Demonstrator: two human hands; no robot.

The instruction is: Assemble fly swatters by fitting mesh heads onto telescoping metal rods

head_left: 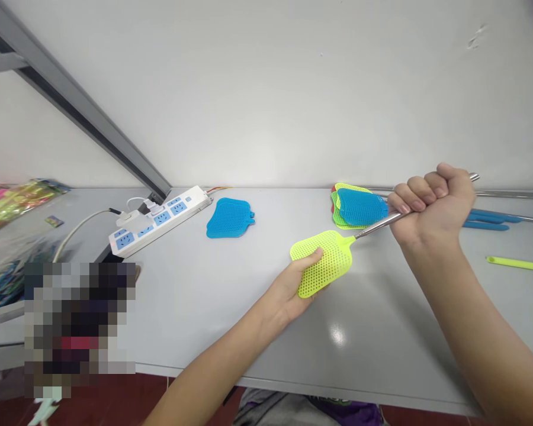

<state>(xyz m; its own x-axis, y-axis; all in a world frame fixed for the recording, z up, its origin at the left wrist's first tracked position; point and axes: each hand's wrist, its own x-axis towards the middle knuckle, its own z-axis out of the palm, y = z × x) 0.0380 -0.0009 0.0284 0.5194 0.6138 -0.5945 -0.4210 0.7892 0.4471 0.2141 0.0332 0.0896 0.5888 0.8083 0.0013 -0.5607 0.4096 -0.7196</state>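
Note:
My left hand [295,287] grips a yellow-green fly swatter head [326,266], its thumb on top of the perforated face and the fingers beneath. A metal rod [373,228] runs from the neck of that head up to the right. Around the rod my right hand [433,204] is closed in a fist, with the rod's end poking out past it. Behind the right hand lies a stack of swatter heads, a blue head [359,206] on top. A yellow-green handle tube [519,264] rests on the table to the right of my right forearm.
A single blue swatter head [230,218] lies beside a white power strip [162,219] with a plug and cables. Blue handles [486,225] and metal rods [515,194] lie along the wall. Bagged goods [22,204] are at the left. A grey metal post [84,106] slants overhead.

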